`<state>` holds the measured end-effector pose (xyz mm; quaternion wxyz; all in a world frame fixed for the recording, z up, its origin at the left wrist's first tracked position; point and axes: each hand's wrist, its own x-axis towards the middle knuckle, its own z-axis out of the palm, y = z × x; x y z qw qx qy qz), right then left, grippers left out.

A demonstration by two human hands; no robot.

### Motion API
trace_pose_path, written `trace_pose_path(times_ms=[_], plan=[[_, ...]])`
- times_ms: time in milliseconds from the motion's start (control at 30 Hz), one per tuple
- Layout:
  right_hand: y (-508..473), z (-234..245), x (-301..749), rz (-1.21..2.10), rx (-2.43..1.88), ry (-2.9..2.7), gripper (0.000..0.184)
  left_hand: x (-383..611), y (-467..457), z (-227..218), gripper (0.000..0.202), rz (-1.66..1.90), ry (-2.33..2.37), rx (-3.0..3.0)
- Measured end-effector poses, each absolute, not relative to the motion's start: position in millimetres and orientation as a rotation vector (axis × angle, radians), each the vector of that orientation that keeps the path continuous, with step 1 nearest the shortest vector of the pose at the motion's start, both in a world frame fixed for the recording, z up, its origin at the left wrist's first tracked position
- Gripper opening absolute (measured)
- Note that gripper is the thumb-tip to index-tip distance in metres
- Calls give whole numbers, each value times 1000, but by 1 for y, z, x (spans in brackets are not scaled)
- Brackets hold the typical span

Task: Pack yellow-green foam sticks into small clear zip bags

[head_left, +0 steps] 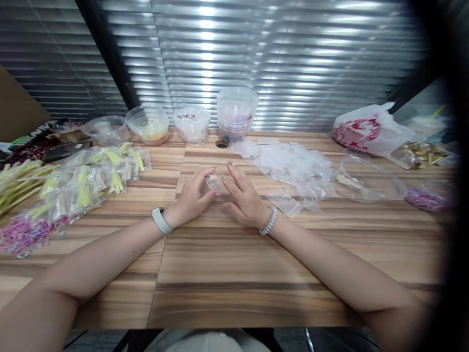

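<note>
A wood-grain surface (234,274) carries everything. Stacked clear plastic bowls (236,115) stand near its far edge, and filled bags of yellow pipe cleaners (84,178) lie toward its left edge. Right of centre spreads a heap of flat clear zip bags (282,168), beside a clear plastic bowl (368,178) lying tilted. At mid-surface, the left hand (190,198) and right hand (245,198) meet around a small clear plastic piece (214,184), held up between them. The left fingers curve around it, the right fingers splay just beside it; whether either grip is clenched or only resting cannot be told.
</note>
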<state>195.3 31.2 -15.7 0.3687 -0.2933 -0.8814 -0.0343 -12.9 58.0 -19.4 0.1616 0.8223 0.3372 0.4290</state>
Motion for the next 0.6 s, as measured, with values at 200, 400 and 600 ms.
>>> trace_pose_path(times_ms=[200,400,600], plan=[[28,-18,192,-193,-774,-2248,86,-18,70,9,69,1259,1187,2160],[25,-23,189,-175,-863,-2358,61,-70,94,82,66,1315,1585,2303],[26,-27,188,-107,-974,-2481,54,-177,129,106,74,879,2321,2114]])
